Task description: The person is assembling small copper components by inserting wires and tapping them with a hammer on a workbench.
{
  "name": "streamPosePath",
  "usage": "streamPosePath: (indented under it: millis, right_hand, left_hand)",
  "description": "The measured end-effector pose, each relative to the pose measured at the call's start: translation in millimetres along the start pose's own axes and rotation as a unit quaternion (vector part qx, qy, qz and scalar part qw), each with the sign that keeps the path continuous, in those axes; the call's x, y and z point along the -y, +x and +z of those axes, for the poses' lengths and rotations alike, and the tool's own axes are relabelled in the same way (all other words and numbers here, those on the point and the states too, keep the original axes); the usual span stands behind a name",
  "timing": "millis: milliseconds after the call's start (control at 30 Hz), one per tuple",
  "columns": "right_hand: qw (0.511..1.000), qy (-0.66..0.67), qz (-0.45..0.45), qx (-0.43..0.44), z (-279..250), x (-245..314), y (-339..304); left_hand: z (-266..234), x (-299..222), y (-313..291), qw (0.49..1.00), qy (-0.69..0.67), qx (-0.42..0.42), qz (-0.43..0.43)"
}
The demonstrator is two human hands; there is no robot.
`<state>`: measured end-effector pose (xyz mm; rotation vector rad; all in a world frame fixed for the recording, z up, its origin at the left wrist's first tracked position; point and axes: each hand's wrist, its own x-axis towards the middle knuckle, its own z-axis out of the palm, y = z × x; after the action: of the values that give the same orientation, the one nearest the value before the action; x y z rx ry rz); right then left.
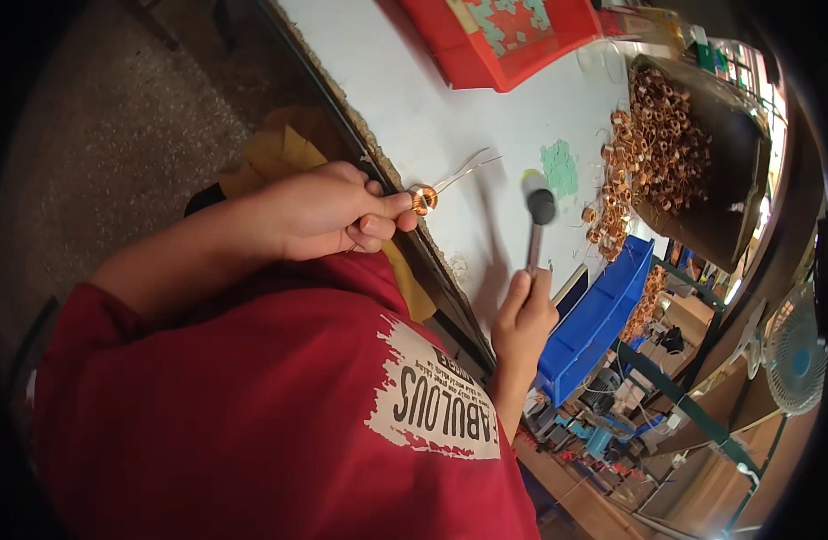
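Observation:
Between the thumb and fingers of my left hand (346, 216) is a small copper-wound ring coil (418, 202), pinched at the table's near edge. Two thin wire leads stick out from it over the white tabletop. My right hand (524, 319) is wrapped round the handle of a small hammer (542, 207) with a dark round head. The hammer is held up, its head some way to the right of the coil and apart from it. Part of its head is blurred. A patch of pale green flakes (560, 166) lies on the table beyond the hammer.
Loose copper coils (616, 175) spill across the table from a tipped dark container (738, 193) at the right. A blue bin (594, 319) stands beside my right hand. At the far side is a red tray (504, 74) with green flakes. A fan (795, 351) stands further right.

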<state>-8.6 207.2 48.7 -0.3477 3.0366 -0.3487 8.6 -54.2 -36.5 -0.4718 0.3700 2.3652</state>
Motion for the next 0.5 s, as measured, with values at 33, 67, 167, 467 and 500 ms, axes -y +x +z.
streamPosePath:
  millis: [33, 67, 167, 467, 500]
  right_hand:
    - [0.999, -0.04, -0.01, -0.013, 7.8, -0.2, -1.1]
    - [0.996, -0.081, -0.018, -0.026, 14.7, -0.2, -1.6]
    - [0.99, -0.135, -0.007, -0.048, 27.8, 2.5, 4.0]
    - [0.98, 0.002, -0.049, -0.191, 19.6, 18.2, 24.4]
    - [0.971, 0.18, -0.04, -0.153, 7.1, 26.0, 22.0]
  left_hand:
    - [-1.3, 1.3, -1.5, 1.0, 0.002, 0.002, 0.007]
    - [-1.3, 2.7, -3.4, 1.0, 0.003, 0.004, 0.013]
    - [11.8, 0.0, -14.4, 0.999, 0.035, 0.018, 0.031]
    - [84.2, -19.4, -12.2, 0.974, 0.19, 0.109, 0.053]
    - [93.0, -18.3, -6.9, 0.97, 0.211, 0.108, 0.054]
